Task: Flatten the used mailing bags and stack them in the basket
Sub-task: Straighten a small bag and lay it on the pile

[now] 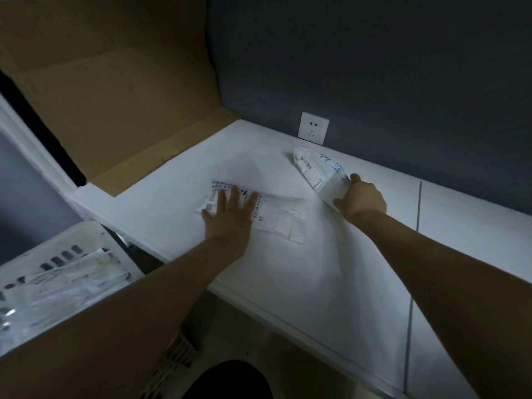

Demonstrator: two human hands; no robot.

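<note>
A flat white mailing bag with a printed label lies on the white table. My left hand presses down on its left part with straight, spread fingers. A second white bag with blue print and barcodes lies further back near the wall. My right hand grips its near end, thumb on top and fingers under. A white basket with slotted walls stands low at the left and holds several flattened bags.
A large sheet of brown cardboard leans at the back left beside the table. A white wall socket sits on the dark wall just above the tabletop. A seam runs across the table on the right.
</note>
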